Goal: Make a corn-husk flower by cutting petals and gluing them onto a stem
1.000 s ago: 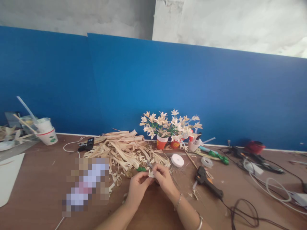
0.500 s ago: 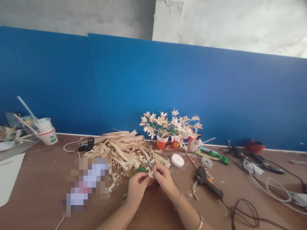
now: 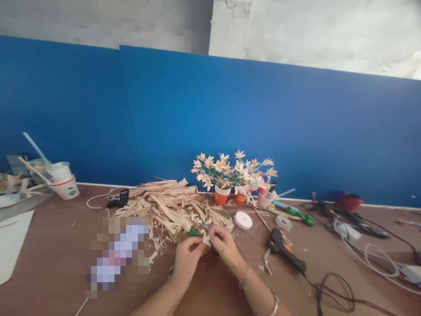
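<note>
A small pale flower [image 3: 206, 239] with pointed petals sits between my two hands, low over the brown table. My left hand [image 3: 190, 256] pinches it from the left with thumb and forefinger. From the other side, the closed fingers of my right hand [image 3: 224, 245] grip it too. Metal scissors [image 3: 204, 226] show partly just beyond my fingertips; the rest is hidden behind my hands. Close by lies a bit of green material [image 3: 194, 232]. Behind, dry pale husk strips [image 3: 174, 197] form a loose heap.
Finished flowers stand in a red cup [image 3: 222, 196] at the back. Right of my hands are a white tape roll [image 3: 244, 220], a clear tape roll [image 3: 283, 223] and a black glue gun [image 3: 284, 250] with its cord. Tangled cables [image 3: 362, 245] lie far right; a white cup [image 3: 66, 188] stands left.
The pale flower between my fingers has turned slightly, so more of its petals show. Both hands stay in nearly the same place.
</note>
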`<move>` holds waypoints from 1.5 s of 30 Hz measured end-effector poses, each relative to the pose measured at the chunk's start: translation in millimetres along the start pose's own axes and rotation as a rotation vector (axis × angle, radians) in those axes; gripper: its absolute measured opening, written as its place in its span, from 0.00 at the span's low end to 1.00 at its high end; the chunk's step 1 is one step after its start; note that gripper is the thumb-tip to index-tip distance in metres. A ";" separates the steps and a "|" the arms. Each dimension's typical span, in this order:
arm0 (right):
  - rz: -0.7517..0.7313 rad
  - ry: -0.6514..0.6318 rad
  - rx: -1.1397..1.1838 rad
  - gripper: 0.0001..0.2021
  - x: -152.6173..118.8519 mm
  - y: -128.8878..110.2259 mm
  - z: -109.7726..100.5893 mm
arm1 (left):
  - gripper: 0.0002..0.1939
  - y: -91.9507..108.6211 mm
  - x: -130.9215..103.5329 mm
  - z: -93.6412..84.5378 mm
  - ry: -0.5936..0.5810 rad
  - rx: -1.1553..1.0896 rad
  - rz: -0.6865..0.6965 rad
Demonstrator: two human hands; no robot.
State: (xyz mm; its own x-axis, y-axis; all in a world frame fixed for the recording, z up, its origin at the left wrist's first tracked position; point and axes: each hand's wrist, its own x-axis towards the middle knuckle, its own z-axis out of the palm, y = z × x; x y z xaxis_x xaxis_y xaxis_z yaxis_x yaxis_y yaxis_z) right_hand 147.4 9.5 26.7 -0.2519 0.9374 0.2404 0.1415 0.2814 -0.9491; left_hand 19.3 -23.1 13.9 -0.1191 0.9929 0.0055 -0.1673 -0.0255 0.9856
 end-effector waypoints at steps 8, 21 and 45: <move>-0.006 -0.003 0.016 0.11 -0.2 -1.7 0.1 | 0.08 3.0 -0.5 1.3 0.014 -0.040 -0.029; 0.074 0.007 0.121 0.18 -1.8 -0.3 -0.1 | 0.12 7.8 -2.8 1.9 -0.021 -0.193 -0.144; 0.145 -0.049 0.279 0.10 1.6 -3.7 -1.1 | 0.15 5.6 -7.9 2.9 -0.222 -0.257 -0.198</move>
State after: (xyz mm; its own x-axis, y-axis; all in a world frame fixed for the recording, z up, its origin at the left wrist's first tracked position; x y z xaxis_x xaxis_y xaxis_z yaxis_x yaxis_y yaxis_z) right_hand 147.6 10.2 30.8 -0.2949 0.9508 0.0952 -0.0872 0.0724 -0.9936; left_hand 22.2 -30.7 19.8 0.1499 0.9818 -0.1162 -0.4084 0.1685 0.8971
